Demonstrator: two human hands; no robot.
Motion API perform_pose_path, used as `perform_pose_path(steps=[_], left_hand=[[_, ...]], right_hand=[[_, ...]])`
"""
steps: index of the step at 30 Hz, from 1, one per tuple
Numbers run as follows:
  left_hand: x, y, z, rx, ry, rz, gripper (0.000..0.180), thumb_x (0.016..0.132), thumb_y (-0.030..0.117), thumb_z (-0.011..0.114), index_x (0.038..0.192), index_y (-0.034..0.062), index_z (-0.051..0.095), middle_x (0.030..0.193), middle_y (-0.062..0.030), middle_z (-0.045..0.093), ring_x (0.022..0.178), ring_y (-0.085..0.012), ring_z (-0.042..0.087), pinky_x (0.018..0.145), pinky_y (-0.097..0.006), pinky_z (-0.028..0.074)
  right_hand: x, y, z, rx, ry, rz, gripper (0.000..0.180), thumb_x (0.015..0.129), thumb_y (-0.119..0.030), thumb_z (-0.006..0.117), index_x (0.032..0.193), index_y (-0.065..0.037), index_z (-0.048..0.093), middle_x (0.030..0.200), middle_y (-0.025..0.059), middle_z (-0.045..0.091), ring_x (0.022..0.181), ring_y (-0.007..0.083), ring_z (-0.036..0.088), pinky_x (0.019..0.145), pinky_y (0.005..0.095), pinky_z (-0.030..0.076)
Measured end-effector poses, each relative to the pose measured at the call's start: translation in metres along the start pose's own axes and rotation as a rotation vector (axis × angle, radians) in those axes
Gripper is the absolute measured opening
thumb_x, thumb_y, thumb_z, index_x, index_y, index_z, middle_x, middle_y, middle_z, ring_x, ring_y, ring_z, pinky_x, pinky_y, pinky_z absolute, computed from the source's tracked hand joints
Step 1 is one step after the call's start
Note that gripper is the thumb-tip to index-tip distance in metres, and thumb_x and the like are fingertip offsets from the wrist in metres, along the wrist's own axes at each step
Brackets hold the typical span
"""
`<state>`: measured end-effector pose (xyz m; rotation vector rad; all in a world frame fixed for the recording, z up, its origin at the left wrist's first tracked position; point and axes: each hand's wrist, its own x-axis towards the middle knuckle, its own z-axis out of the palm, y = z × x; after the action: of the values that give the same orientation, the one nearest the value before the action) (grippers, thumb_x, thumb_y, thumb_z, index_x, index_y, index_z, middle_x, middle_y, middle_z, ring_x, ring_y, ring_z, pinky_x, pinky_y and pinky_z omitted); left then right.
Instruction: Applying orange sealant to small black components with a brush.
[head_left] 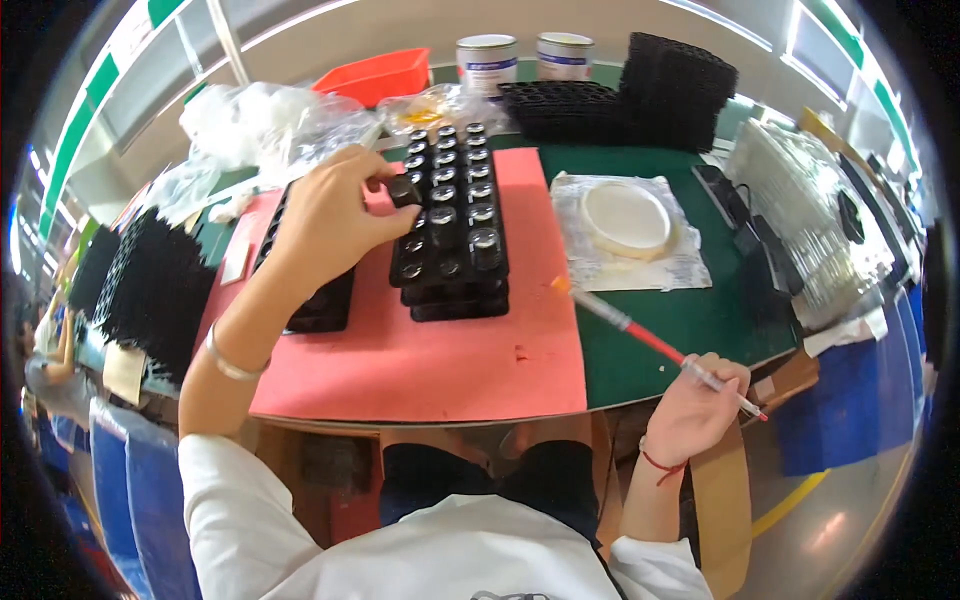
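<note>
My left hand [335, 210] pinches a small dark cylindrical part [403, 190] between thumb and fingers, over the left edge of a stack of black trays [460, 302]. Rows of black, round, shiny-topped parts [483, 213] stand in the top tray. Another black tray [322, 308] lies partly hidden under my left wrist. Right of the trays, my right hand [697, 405] grips a slim red and clear brush [650, 340], its orange tip [561, 285] tilted up and left over the mat. A shallow round white dish [626, 216] sits on a stained white sheet [690, 272].
A pink mat [430, 380] lies on the green table [640, 370]. At the back stand an orange bin [375, 78], two cans [487, 62] and stacked black trays [675, 90]. Plastic bags [255, 125] crowd the back left; more black trays [150, 290] stand at left, clear wrapped trays [820, 210] at right.
</note>
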<state>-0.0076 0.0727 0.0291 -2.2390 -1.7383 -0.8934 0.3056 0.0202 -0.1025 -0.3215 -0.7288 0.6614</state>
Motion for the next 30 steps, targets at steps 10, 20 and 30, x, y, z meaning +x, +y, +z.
perform_pose_path(steps=[10,20,30], left_hand=[[-0.087,0.032,0.051,-0.508,-0.199,0.536,0.03,0.057,0.007,0.072,0.082,0.0066,0.056,0.08,-0.007,0.061,0.072,-0.0245,0.06,0.063,-0.033,0.05],[-0.085,0.024,0.054,-0.693,-0.343,0.326,0.029,0.062,0.009,0.069,0.088,0.0067,0.058,0.078,-0.0083,0.058,0.071,-0.0238,0.059,0.063,-0.032,0.049],[-0.085,0.019,0.05,-0.87,-0.439,0.11,0.027,0.069,0.01,0.067,0.093,0.0026,0.058,0.082,-0.0093,0.06,0.07,-0.0174,0.06,0.063,-0.026,0.049]], right_hand=[[0.051,-0.006,0.001,-0.886,-0.168,-0.292,0.02,0.091,-0.014,0.043,0.087,0.003,0.053,0.078,0.0066,0.054,0.07,0.0115,0.052,0.065,0.0218,0.041],[0.064,0.003,0.02,-1.229,-0.459,-0.377,0.017,0.089,-0.013,0.048,0.083,0.001,0.055,0.076,0.0103,0.056,0.07,0.0197,0.054,0.065,0.0284,0.042],[0.071,0.004,0.026,-0.951,-0.189,-0.305,0.025,0.093,-0.018,0.042,0.081,0.0,0.053,0.074,0.004,0.053,0.066,0.0109,0.051,0.063,0.0226,0.041]])
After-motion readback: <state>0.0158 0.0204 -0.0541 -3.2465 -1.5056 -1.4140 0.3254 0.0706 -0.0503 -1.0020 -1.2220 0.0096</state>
